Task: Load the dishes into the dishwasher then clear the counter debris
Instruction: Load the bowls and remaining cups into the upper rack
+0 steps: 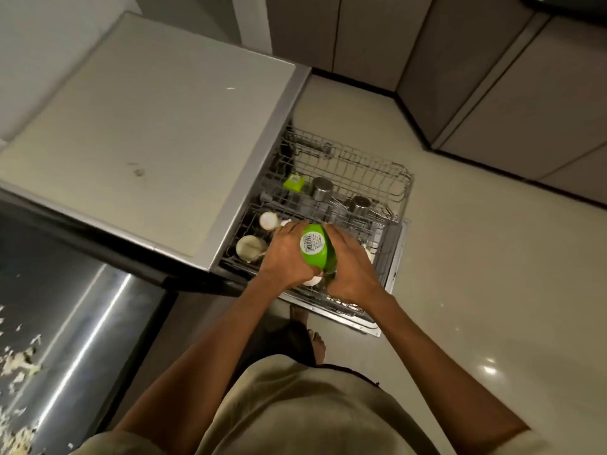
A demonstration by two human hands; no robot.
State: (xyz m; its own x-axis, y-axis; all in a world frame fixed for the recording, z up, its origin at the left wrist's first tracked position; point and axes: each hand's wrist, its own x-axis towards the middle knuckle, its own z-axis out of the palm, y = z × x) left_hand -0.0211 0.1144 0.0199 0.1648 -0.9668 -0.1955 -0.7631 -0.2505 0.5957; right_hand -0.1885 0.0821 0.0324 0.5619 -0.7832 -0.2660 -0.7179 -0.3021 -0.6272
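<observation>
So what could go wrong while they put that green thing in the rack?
Both hands, left hand and right hand, hold the green container above the cups in the rack; if it slips, it might knock them. The food scraps on the counter might get brushed onto the floor.

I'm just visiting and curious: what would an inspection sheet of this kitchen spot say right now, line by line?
Surface: grey counter top with a small stain; dark counter at lower left.
Job's things: pulled-out dishwasher rack holds two steel cups, pale cups and a small green lid; green container held over the rack.
Clutter: pale food debris scattered on the dark counter.
Hands: left hand and right hand both grip the green container.
Cables: nothing seen.
Surroundings: glossy pale floor, grey cabinets, the person's bare feet below.
</observation>
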